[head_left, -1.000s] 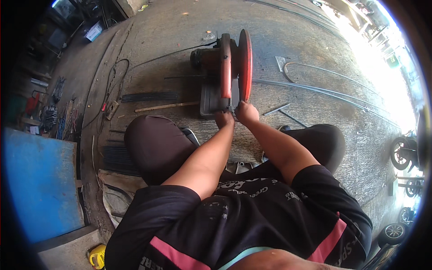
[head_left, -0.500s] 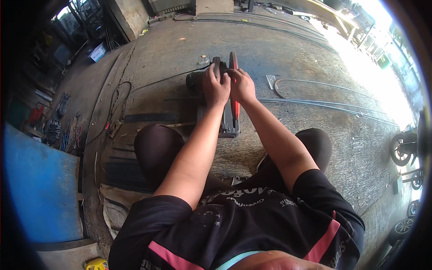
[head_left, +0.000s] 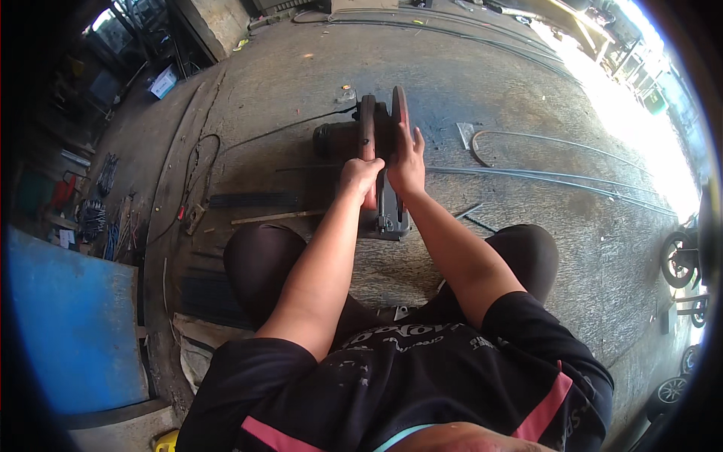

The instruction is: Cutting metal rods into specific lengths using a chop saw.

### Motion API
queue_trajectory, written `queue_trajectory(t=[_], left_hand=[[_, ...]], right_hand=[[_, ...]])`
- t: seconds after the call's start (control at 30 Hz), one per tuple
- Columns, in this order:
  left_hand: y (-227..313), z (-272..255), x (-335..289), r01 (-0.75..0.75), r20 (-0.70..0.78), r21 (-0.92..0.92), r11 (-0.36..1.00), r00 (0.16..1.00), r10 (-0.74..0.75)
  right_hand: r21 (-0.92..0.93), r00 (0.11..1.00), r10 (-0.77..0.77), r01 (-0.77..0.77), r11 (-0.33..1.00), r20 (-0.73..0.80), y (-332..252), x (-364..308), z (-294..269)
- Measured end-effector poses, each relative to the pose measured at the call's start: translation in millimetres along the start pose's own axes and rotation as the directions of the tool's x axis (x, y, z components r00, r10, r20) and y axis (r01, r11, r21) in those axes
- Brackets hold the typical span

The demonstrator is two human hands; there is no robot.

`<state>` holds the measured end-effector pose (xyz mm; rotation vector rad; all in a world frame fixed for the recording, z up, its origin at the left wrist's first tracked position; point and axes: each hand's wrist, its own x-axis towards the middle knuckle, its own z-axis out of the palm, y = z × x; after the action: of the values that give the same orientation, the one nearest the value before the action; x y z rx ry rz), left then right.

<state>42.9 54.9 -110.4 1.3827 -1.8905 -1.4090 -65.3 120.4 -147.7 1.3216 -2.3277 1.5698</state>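
Note:
A chop saw [head_left: 367, 124] with a dark red arm and a round motor housing stands on the floor between my knees. My left hand [head_left: 362, 179] is wrapped round the red handle at the near end of its arm. Against the right side of the red and dark disc [head_left: 401, 113], my right hand [head_left: 407, 166] lies with its fingers stretched out and apart. The saw's grey base [head_left: 389, 226] shows below my hands. Thin metal rods [head_left: 512, 172] run off to the right from beside the saw.
A power cord [head_left: 282, 129] trails left from the saw. Dark flat bars [head_left: 252, 199] lie left of it, and a small clear plastic bag [head_left: 466, 135] lies to its right. A blue panel [head_left: 71, 324] stands at the left. Wheels [head_left: 677, 260] show at the far right.
Both hands have come nearer to me from the top of the saw. The left now grips the handle; the right has flattened along the disc, its fingers extended.

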Motion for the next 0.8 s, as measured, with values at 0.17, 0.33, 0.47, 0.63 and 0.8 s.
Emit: queue_trajectory(t=[0.17, 0.33, 0.47, 0.63, 0.8], left_hand=[[14, -3, 6, 0.012, -0.030, 0.020, 1.000, 0.999, -0.011], [64, -13, 70, 0.017, 0.103, -0.152, 0.988, 0.995, -0.001], [126, -32, 118, 0.131, 0.406, -0.267, 0.955, 0.914, -0.012], [162, -38, 137, 0.131, 0.316, -0.076, 0.988, 0.943, -0.101], [137, -30, 133, 0.053, 0.321, -0.204, 0.977, 0.947, 0.016]], right_hand=[[0.094, 0.992, 0.128, -0.129, 0.987, 0.016, -11, 11, -1], [-0.030, 0.987, 0.146, -0.145, 0.989, 0.068, -2, 92, 5], [-0.354, 0.959, 0.068, 0.035, 0.935, 0.274, -10, 208, 9], [-0.593, 0.723, 0.293, 0.196, 0.781, 0.625, -22, 277, 8], [-0.598, 0.843, 0.163, 0.214, 0.773, 0.512, -15, 256, 13]])
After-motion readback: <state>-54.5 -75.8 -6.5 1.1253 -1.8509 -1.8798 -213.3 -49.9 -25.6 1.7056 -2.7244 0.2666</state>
